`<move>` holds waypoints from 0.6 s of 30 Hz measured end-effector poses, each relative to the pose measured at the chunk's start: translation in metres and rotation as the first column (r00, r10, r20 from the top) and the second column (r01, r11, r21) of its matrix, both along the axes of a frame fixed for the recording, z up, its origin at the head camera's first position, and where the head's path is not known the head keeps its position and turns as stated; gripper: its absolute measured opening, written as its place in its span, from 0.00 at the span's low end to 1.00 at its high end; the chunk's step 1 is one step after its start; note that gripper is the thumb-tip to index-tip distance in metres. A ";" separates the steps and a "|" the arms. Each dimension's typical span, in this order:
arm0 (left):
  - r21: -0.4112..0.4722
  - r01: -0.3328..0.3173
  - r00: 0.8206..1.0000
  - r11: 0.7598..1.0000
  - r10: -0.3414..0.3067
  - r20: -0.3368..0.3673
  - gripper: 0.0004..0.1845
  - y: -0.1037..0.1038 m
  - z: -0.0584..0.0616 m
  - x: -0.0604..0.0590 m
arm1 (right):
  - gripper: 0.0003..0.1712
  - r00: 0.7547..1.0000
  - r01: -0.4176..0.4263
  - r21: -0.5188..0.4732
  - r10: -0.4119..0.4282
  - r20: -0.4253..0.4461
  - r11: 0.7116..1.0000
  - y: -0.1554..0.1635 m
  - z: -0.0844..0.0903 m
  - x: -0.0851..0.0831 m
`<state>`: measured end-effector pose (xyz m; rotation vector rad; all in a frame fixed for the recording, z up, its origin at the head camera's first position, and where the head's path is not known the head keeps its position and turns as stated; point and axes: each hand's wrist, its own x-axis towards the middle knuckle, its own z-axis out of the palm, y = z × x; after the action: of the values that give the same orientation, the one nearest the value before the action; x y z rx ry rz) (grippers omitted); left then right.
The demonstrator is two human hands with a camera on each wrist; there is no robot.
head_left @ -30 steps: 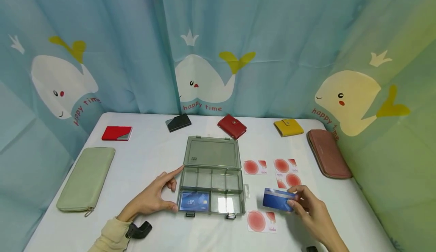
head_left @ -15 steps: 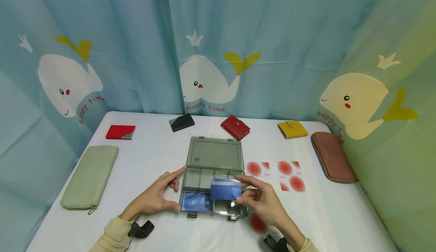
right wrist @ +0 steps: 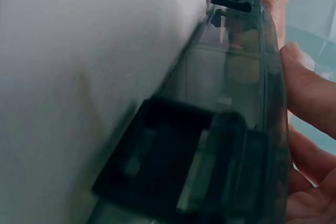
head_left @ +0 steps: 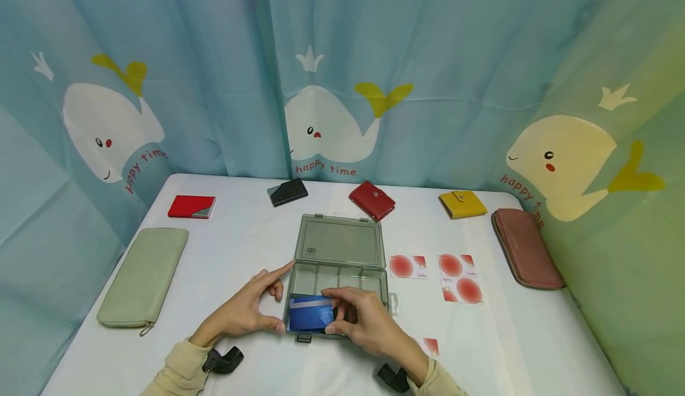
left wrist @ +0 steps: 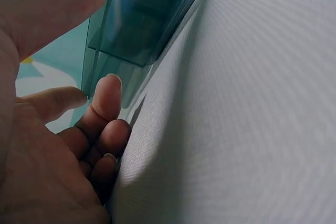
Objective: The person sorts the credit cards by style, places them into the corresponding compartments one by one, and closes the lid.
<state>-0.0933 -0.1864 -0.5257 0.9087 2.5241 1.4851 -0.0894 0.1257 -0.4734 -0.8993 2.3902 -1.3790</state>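
The right hand (head_left: 369,319) pinches a blue card (head_left: 310,314) between its thumb and fingers, at the right end of the card. This card is over the near left compartment of a clear grey box (head_left: 350,276); I cannot tell if it touches the bottom. The left hand (head_left: 246,310) is at the left side of the box, with its fingers grasping nothing: the thumb touches the near left corner, the pointing finger reaches straight to the far left one, and the other fingers are loosely bent.

The box lies on a white surface (head_left: 241,241), with its lid (head_left: 340,241) opened flat toward the far side. In the right wrist view, a dark latch (right wrist: 168,156) shows large on the side of the box.

To the right of the box are three red and white cards (head_left: 408,266), and a fourth card (head_left: 430,345) is nearer, partly hidden by the right arm. At the left lies a light green wallet (head_left: 144,277). Along the far edge, from left to right, are a red card case (head_left: 187,206), a black card case (head_left: 289,192), a dark red wallet (head_left: 371,200) and a yellow wallet (head_left: 462,204). A brown wallet (head_left: 527,247) lies at the right edge.
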 end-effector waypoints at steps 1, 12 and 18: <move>0.000 0.002 1.000 1.000 -0.002 -0.004 0.63 0.000 0.000 0.000 | 0.32 1.000 -0.001 0.018 0.001 -0.016 1.000 -0.002 0.000 0.000; -0.001 0.009 0.999 1.000 -0.009 -0.035 0.62 -0.001 0.000 -0.001 | 0.37 0.989 -0.022 0.225 0.054 -0.137 0.974 -0.007 0.008 -0.003; 0.006 0.013 0.999 1.000 -0.013 -0.034 0.63 -0.001 -0.001 0.000 | 0.41 0.989 0.000 0.128 0.019 -0.150 0.992 0.015 0.011 -0.002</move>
<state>-0.0938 -0.1870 -0.5265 0.9575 2.5333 1.4877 -0.0912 0.1404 -0.4621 -1.0120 2.5477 -1.1774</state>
